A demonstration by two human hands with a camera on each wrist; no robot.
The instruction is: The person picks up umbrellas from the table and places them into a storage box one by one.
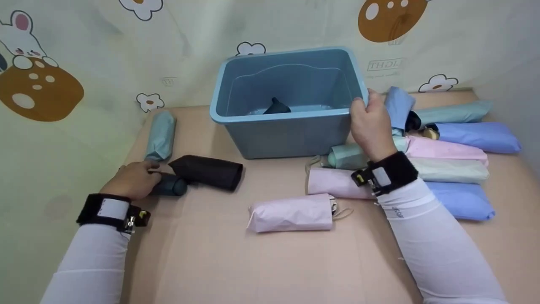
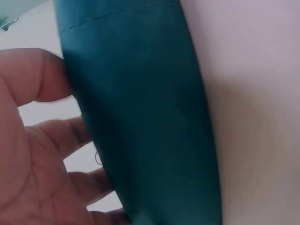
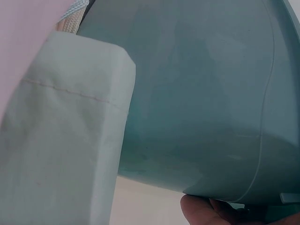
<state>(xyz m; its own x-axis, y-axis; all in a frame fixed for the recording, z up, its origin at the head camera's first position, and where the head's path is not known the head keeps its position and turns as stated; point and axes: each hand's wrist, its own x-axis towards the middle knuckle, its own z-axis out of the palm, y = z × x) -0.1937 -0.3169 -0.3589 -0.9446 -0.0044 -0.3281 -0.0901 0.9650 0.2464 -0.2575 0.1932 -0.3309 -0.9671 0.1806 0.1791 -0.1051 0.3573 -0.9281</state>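
Observation:
My left hand (image 1: 133, 179) grips a dark teal folded umbrella (image 1: 169, 185) at the left side of the table. In the left wrist view the umbrella (image 2: 145, 112) fills the middle, with the thumb and fingertips at its edge. A black folded umbrella (image 1: 209, 172) lies just right of it, and a light teal one (image 1: 161, 135) lies beyond the hand. My right hand (image 1: 372, 122) holds the right rim of a blue-grey plastic bin (image 1: 291, 137) at the back of the table. Inside the bin sits a dark pointed piece (image 1: 277, 107), mostly hidden by the front wall.
A pink folded umbrella (image 1: 291, 214) with a cord loop lies in front of the bin. Several more, including a pale green one (image 1: 449, 170) and a blue one (image 1: 479, 136), crowd the right side around my right forearm. A patterned curtain (image 1: 190, 50) hangs behind the table.

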